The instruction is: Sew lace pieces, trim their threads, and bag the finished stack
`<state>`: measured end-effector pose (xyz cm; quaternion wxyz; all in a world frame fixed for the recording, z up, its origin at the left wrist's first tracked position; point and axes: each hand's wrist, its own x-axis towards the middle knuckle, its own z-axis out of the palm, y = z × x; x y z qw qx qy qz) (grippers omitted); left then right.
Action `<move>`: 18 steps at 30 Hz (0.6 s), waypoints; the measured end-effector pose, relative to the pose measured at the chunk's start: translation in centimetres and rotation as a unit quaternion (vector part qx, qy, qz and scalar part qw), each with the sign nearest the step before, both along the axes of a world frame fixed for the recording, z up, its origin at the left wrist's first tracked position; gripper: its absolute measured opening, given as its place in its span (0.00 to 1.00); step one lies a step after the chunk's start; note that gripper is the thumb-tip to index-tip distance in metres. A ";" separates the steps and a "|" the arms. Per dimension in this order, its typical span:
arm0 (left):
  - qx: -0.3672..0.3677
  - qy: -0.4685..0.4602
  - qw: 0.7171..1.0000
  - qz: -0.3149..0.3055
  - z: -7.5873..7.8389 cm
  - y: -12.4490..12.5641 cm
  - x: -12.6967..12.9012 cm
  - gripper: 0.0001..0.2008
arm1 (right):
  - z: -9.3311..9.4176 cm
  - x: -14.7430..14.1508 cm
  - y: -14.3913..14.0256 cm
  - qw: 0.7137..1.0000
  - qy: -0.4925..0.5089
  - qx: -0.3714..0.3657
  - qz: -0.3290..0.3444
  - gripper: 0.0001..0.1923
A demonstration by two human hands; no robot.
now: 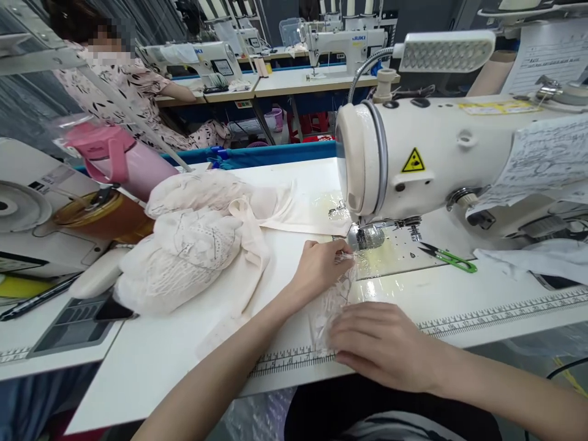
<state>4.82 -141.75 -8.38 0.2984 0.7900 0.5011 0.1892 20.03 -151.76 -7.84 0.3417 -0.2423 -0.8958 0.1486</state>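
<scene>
My left hand (324, 266) is closed on a strip of sheer white lace (339, 294), just in front of the presser foot area of a white sewing machine (427, 153). Nearer the table's front edge, my right hand (381, 343) curls its fingers over the other end of the lace; its fingertips are partly hidden. A pale band of fabric (303, 223) runs from the needle area leftward to bundled lace pieces (193, 257). The needle itself is hard to make out. Right of the needle plate lie green-handled thread snips (452, 258).
A printed ruler strip (500, 315) follows the table's front edge. To the left are a pink bottle (124, 156), an amber container (105, 220) and another machine (22, 208). A lamp (445, 52) hangs above. Across the way a person (119, 92) sits near other sewing machines (349, 49).
</scene>
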 end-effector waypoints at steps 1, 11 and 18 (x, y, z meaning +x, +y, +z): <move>-0.005 -0.019 1.000 0.005 0.0 0.1 -0.2 0.04 | 0.3 1.0 0.1 0.999 0.003 0.027 -0.028 0.06; -0.041 -0.010 0.999 0.011 0.4 0.4 -0.5 0.12 | -0.2 13.4 2.3 0.847 -0.337 0.144 -0.384 0.15; -0.014 -0.001 0.998 0.059 0.5 0.1 0.8 0.12 | -0.3 13.6 2.8 0.836 -0.369 0.205 -0.352 0.22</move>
